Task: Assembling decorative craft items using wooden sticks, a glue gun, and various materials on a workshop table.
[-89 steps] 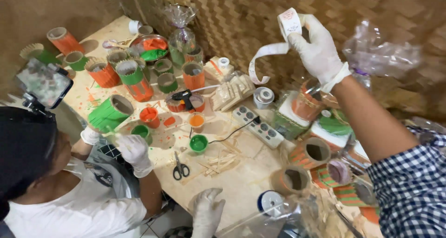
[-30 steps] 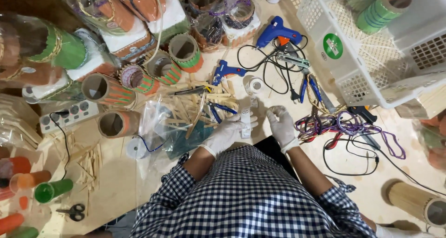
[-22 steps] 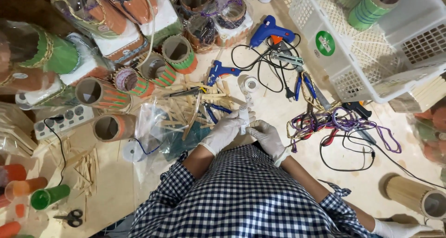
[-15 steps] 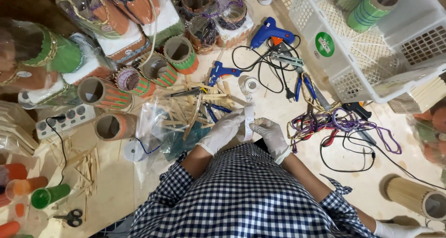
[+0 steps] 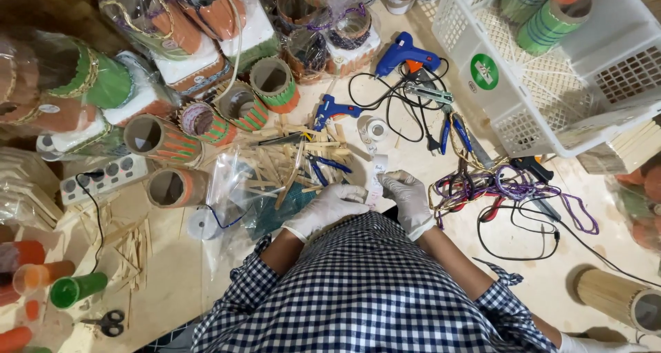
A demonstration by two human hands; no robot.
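Both hands, left (image 5: 329, 210) and right (image 5: 407, 200), apparently pinch upright white strip (image 5: 376, 177), its length pointing away.

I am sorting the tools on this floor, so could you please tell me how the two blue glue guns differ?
The upper blue glue gun with an orange trigger lies beside the white plastic basket; the smaller all-blue glue gun lies lower, at the heap of pale wooden sticks. The upper looks bulkier. The smaller is nearer the gloved left hand and right hand. Both lie flat, untouched, with black cables about them.
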